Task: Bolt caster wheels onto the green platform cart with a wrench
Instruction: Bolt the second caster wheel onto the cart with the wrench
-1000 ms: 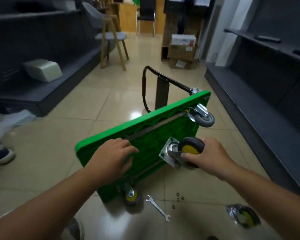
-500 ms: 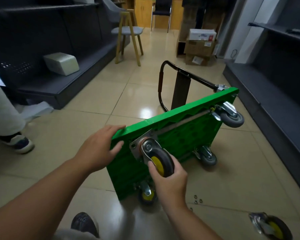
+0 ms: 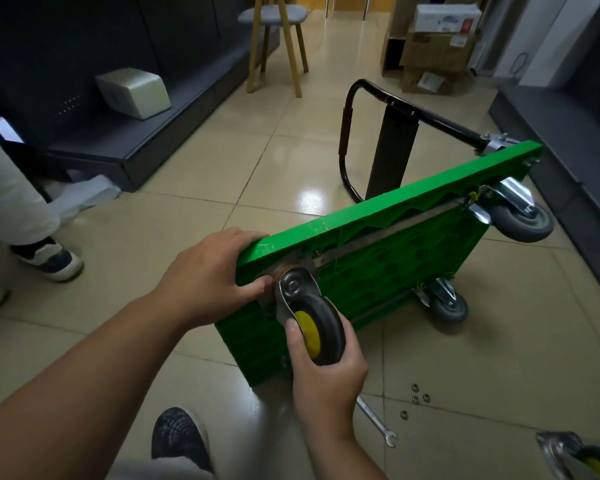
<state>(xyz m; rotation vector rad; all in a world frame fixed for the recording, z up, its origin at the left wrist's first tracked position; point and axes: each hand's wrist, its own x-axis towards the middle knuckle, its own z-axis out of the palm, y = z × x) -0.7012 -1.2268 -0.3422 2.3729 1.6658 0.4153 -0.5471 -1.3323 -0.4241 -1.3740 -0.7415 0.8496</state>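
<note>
The green platform cart (image 3: 388, 258) stands tipped on its long edge, underside facing me, black handle (image 3: 347, 133) folded behind. My right hand (image 3: 326, 372) grips a black caster with a yellow hub (image 3: 317, 329) and holds its metal plate against the cart's near upper corner. My left hand (image 3: 208, 278) holds that corner, fingers over the top edge and thumb by the plate. Two grey casters (image 3: 520, 220) (image 3: 447, 304) sit mounted at the far end. A wrench (image 3: 378, 424) lies on the floor beside several small nuts (image 3: 416, 396).
Another loose yellow-hub caster (image 3: 582, 459) lies at the bottom right. My shoe (image 3: 179, 438) is near the cart. Another person's legs and shoes (image 3: 45, 258) stand at left. Dark shelving lines both sides; a wooden stool (image 3: 278, 39) and cardboard boxes (image 3: 437, 43) stand farther back.
My right hand carried the yellow-hub caster from the cart's middle to its near upper corner. My left hand shifted from the underside to the corner edge. The view moved closer.
</note>
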